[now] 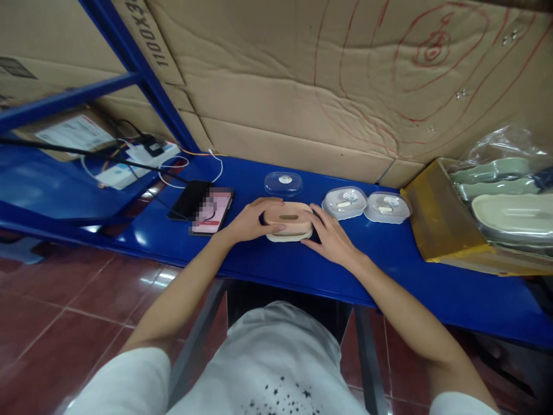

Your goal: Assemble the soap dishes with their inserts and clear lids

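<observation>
A rounded peach-coloured box [296, 212] with a slot in its top sits over a cream base [290, 237] on the blue table. My left hand [253, 222] grips its left end, thumb along the front and fingers behind. On the right end, my right hand [332, 235] holds it with the fingers over the edge and the thumb low at the front. Beyond it lies a clear plastic lid [283, 183] with a round white label. To the right stand two clear-lidded containers [344, 203], [387, 207], each showing a small white piece and a label.
At the right, an open cardboard box [449, 230] holds green and cream trays under plastic wrap. A phone or tablet [213, 212] and a dark object [189, 199] lie left. A power strip [138, 167], cables, and a blue frame post [159, 98] stand farther left.
</observation>
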### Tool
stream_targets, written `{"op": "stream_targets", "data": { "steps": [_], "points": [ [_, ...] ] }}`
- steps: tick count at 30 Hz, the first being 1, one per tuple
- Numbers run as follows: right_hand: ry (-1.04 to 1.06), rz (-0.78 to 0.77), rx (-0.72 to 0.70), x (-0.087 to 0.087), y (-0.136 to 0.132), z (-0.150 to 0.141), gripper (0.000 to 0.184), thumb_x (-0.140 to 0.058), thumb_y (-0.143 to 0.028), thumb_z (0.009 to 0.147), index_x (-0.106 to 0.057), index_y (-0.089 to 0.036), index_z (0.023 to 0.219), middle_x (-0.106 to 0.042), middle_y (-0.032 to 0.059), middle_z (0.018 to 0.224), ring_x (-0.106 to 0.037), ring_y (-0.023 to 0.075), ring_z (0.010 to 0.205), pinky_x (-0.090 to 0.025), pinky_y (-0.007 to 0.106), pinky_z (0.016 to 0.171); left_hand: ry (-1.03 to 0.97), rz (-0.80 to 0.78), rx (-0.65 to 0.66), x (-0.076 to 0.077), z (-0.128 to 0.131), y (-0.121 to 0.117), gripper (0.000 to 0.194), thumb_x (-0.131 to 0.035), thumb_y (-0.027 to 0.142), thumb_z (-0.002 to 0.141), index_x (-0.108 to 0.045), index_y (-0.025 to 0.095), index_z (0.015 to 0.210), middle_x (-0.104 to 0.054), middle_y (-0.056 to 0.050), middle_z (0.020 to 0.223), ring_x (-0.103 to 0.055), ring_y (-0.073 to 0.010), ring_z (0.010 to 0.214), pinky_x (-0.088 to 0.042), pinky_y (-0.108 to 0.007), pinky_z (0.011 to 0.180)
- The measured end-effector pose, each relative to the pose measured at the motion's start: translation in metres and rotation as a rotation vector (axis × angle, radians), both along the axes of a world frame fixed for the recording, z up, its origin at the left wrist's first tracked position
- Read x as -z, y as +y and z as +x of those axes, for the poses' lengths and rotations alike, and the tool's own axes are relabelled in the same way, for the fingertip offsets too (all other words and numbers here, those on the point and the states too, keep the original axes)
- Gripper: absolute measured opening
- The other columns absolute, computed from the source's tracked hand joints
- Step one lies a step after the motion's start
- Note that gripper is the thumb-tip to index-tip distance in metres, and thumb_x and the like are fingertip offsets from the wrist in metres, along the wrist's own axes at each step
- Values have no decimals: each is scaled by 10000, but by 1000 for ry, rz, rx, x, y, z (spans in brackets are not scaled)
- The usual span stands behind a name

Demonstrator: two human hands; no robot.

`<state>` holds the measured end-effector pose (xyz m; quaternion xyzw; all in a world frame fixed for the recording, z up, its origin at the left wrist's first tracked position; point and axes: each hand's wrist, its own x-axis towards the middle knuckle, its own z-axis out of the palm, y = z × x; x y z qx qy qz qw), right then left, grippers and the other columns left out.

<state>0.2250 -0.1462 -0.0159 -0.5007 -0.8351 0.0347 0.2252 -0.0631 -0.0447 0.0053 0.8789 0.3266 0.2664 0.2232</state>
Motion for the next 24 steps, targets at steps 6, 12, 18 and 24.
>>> {"op": "stream_targets", "data": {
  "steps": [6, 12, 18, 24],
  "points": [
    [10, 30, 32, -7, 2, 8, 771, -578, -507, 1085, -263, -269, 1748, -388, 213, 1752, -455, 425, 1576, -452, 670, 1220, -84, 115, -138, 4, -7, 8, 610, -723, 646, 969, -636, 228, 1405, -563, -147, 1595, -515, -310, 1522, -366, -525, 1331],
    [21, -12, -72, -4, 4, 9, 520, -518, -434, 1119, -519, -246, 1604, -652, 178, 1528, -621, 352, 1430, -513, 594, 1173, -58, 127, -177, 12, -10, 16, 572, -726, 594, 989, -623, 238, 1425, -496, -152, 1654, -461, -335, 1573, -337, -566, 1344],
    [20, 1, -156, -9, -1, -1, 577, -550, -466, 1111, -448, -274, 1645, -597, 143, 1602, -587, 292, 1481, -536, 508, 1173, -19, 97, -95, 10, -9, 13, 571, -658, 557, 1030, -581, 216, 1482, -456, -162, 1681, -463, -298, 1589, -366, -501, 1346],
    [7, 109, 83, -27, 10, 40, 577, -496, -500, 1119, -494, -223, 1624, -468, 214, 1704, -462, 397, 1569, -353, 665, 1262, -9, 104, -34, 8, -10, 12, 508, -594, 491, 1064, -585, 211, 1488, -479, -161, 1667, -480, -298, 1573, -379, -503, 1335]
  ]
}}
